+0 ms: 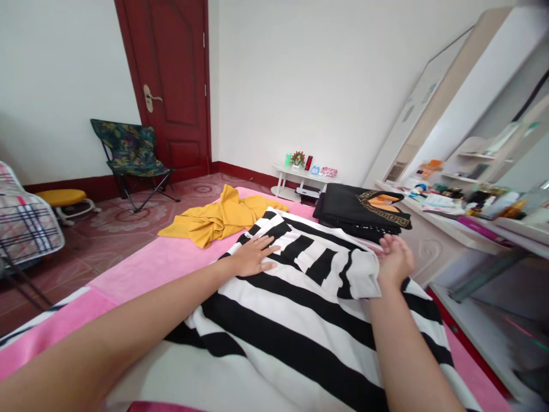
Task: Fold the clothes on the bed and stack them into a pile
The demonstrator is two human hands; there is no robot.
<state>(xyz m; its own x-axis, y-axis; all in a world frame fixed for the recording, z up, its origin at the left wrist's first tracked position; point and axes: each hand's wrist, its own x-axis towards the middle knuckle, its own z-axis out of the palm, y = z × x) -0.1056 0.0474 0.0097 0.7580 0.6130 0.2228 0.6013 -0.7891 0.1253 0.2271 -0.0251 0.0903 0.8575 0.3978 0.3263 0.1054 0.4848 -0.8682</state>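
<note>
A black-and-white striped garment [295, 320] is spread over the pink bed cover, with a sleeve [317, 257] laid across its upper part. My left hand [256, 256] rests flat on the stripes at the sleeve's left end, fingers spread. Beside the sleeve's cuff on the right is my right hand [397, 260], palm turned upward and fingers loosely bent, with no cloth visible in it. Beyond the garment, a crumpled yellow cloth [218, 217] lies to the left. A folded black garment with a patterned neckline [343, 203] lies at the far right.
The pink bed cover [141, 266] extends leftward. To the right stands a dressing table [450, 226] crowded with small items. A low white stand [283, 171] is by the back wall. A folding chair [132, 151] and a yellow stool [62, 197] are at the left, near a red door [171, 68].
</note>
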